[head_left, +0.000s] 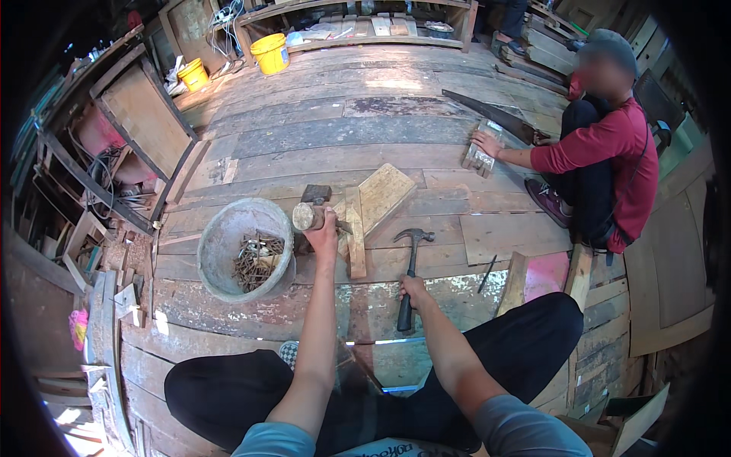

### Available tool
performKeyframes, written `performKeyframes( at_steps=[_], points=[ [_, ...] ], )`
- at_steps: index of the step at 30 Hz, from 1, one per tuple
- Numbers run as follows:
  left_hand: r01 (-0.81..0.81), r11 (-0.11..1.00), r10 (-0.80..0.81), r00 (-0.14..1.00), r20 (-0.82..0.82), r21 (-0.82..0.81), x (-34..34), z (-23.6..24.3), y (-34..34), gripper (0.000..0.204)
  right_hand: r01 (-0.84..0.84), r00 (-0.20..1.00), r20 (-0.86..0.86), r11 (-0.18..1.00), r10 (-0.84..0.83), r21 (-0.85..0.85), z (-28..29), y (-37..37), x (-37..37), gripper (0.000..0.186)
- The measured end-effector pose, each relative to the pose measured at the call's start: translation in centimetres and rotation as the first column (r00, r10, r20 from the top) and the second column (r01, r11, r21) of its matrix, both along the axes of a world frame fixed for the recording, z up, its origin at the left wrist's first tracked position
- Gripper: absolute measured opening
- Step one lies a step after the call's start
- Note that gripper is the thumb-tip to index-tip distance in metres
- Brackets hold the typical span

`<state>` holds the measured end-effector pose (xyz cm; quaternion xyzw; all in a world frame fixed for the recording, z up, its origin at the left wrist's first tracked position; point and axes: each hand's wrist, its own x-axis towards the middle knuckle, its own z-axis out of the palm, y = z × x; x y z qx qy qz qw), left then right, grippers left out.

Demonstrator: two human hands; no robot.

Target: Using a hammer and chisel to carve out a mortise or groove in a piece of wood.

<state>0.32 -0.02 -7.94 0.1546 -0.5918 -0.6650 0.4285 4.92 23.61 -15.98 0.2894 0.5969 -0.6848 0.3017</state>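
Observation:
My right hand [413, 291] is closed around the dark handle of a claw hammer [413, 259], whose head points away from me near the floor. My left hand [324, 234] is closed on a short, round wooden piece [305, 217], its pale end facing left; part of it is hidden under the fingers. Beside that hand stands a dark block [316, 193]. Just right of it, a narrow wooden strip [355, 240] meets a wider board [387, 196] at an angle. Left of my hand is a grey bucket [213, 228] with many rusty nails [259, 263] inside.
At the right a co-worker [620, 164] sits with one hand on a wood block [483, 150], a handsaw [491, 114] in the other. A thin dark rod [487, 274] lies near my right knee. Yellow buckets [269, 55] and a wooden cabinet [145, 110] stand farther off.

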Motion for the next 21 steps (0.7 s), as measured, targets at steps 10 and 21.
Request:
performKeyframes(
  at_steps=[10, 21],
  points=[
    [0.148, 0.988, -0.146, 0.988, 0.060, -0.046, -0.7, 0.5, 0.7, 0.019, 0.036, 0.999, -0.031, 0.998, -0.034, 0.061, 0.6, -0.5, -0.7, 0.012],
    [0.095, 0.987, -0.111, 0.987, 0.117, 0.131, -1.7, 1.5, 1.1, 0.027, 0.052, 0.917, -0.397, 0.999, -0.042, 0.012, 12.0, -2.7, -4.1, 0.015]
  ],
)
